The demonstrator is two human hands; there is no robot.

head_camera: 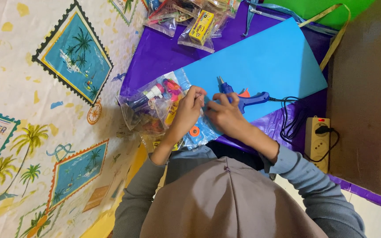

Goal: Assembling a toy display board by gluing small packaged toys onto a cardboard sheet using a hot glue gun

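Observation:
My left hand and my right hand meet fingertip to fingertip over the near corner of a light blue foam sheet. Both pinch a small pale piece between them; it is too small to make out. A blue glue gun lies on the sheet just beyond my right hand, nozzle pointing left, with an orange cut-out beside it. A small orange ring lies under my left wrist.
Clear bags of craft supplies lie left of my hands, more bags at the top. A purple sheet covers the surface. The gun's black cord runs to a beige power strip. A cardboard box stands at right.

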